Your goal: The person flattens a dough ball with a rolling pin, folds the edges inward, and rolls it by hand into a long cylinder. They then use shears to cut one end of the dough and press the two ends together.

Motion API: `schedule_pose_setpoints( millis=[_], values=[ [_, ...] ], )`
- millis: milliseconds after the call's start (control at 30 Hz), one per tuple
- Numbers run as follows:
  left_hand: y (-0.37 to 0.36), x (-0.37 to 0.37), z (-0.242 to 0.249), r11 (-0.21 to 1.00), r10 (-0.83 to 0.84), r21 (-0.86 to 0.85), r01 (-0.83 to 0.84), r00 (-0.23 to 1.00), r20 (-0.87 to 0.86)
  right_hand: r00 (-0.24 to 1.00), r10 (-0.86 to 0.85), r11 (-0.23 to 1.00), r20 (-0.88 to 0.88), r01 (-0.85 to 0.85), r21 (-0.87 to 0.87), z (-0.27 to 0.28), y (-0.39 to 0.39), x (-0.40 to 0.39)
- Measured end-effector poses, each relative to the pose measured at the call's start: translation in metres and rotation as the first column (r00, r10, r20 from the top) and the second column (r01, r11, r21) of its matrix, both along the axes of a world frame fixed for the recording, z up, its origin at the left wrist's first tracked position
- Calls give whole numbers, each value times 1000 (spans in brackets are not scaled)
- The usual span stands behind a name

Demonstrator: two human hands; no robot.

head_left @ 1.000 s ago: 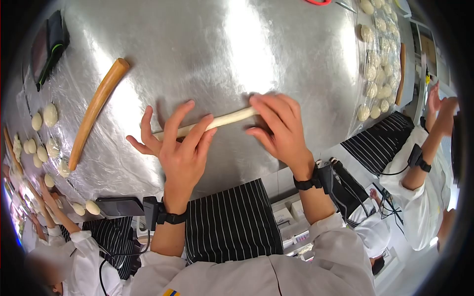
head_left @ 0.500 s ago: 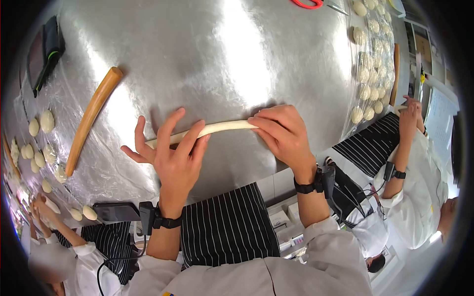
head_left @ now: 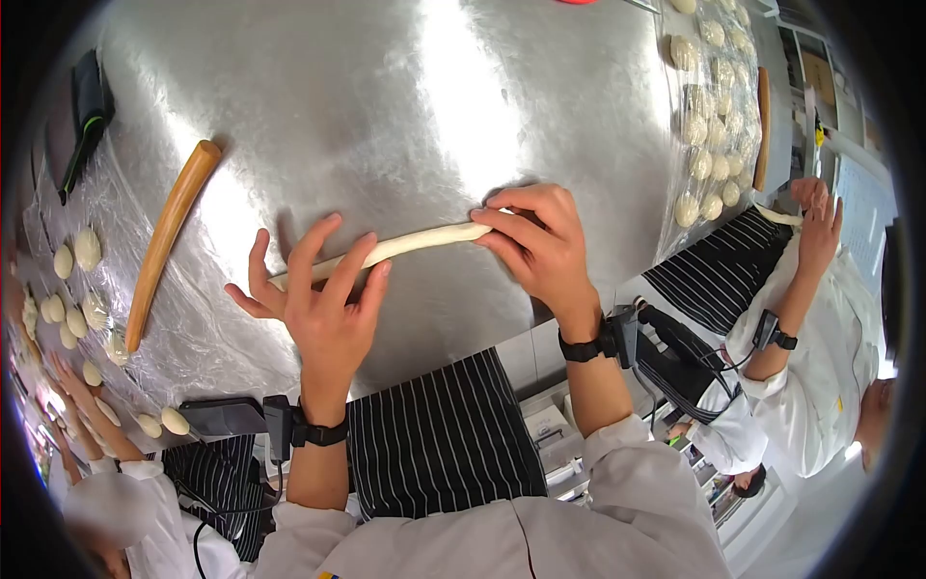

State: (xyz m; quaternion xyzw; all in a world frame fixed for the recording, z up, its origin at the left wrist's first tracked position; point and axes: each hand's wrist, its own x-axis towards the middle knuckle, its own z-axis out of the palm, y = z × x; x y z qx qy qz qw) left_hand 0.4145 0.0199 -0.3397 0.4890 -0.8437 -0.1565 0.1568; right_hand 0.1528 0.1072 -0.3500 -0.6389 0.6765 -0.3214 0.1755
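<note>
A long, pale dough strip [head_left: 429, 240] lies across the metal table in front of me, slightly slanted, with its right end higher in view. My right hand [head_left: 535, 246] pinches that right end between thumb and fingers. Over the left part of the strip, my left hand [head_left: 323, 299] is spread with its fingers apart, the fingertips touching the dough or resting just above it. The fingers partly hide the strip's left end.
On the left, a wooden rolling pin [head_left: 172, 246] lies near dough balls [head_left: 87, 249] and plastic film. More film-covered dough balls [head_left: 699, 164] sit at right. A phone [head_left: 224, 417] rests on the near edge. Co-workers stand on both sides; the right one's hands [head_left: 818, 222] are beside a dough strip.
The view has shifted slightly. The strip looks straighter, its right end still pinched in my right hand. A dough strip now shows by the right co-worker's hands, which have moved apart.
</note>
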Motion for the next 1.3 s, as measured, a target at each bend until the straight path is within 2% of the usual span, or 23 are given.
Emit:
schedule_pose_setpoints(
  millis=[333, 633, 733, 800, 900, 933, 967, 1033, 1100, 1167, 1200, 1233, 1267, 1300],
  values=[
    [2, 4, -3, 1000, -2, 11, 3, 1000, -18, 997, -75, 997, -8, 75, -9, 5, 1, 4],
    [2, 2, -3, 996, -39, -84, 34, 998, -56, 990, -136, 990, 35, 138, -43, 10, -4, 14],
    [4, 3, -2, 998, -7, -63, 1, 995, -96, 985, -156, 986, 70, 160, -51, 10, -3, 14],
    [3, 9, -1, 995, 92, -27, -97, 984, -151, 982, -161, 984, 100, 168, -60, 8, -2, 14],
    [-10, 29, 7, 968, 144, -177, -179, 970, -195, 974, -178, 980, 143, 189, -70, 8, -8, 13],
    [-18, 38, 17, 948, 164, -256, -189, 980, -114, 970, -195, 977, 143, 205, -62, 12, -8, 14],
    [-28, 49, 19, 937, 201, -269, -224, 973, -109, 967, -212, 974, 144, 221, -49, 18, -5, 17],
    [-46, 51, 47, 920, 318, -245, -305, 948, 15, 957, -246, 964, 153, 258, -65, 14, -3, 16],
    [-62, 65, 54, 918, 337, -244, -313, 939, 63, 947, -277, 953, 161, 292, -85, 10, 0, 18],
    [-79, 80, 52, 962, 255, -202, -186, 877, 408, 813, -388, 877, 434, 471, -98, 10, 5, 19],
    [-87, 92, 47, 981, 166, -161, -109, 898, 408, 817, -387, 873, 428, 474, -116, 9, 13, 20],
    [-94, 96, 50, 980, 166, -169, -107, 905, 393, 732, -439, 843, 520, 537, -44, 8, 27, 22],
    [-100, 96, 54, 995, 104, -60, -86, 891, 442, 635, -487, 807, 599, 589, 32, 12, 43, 24],
    [-110, 93, 55, 997, 37, 46, -67, 877, 480, 665, -513, 797, 543, 604, 14, 22, 57, 24]
  ],
)
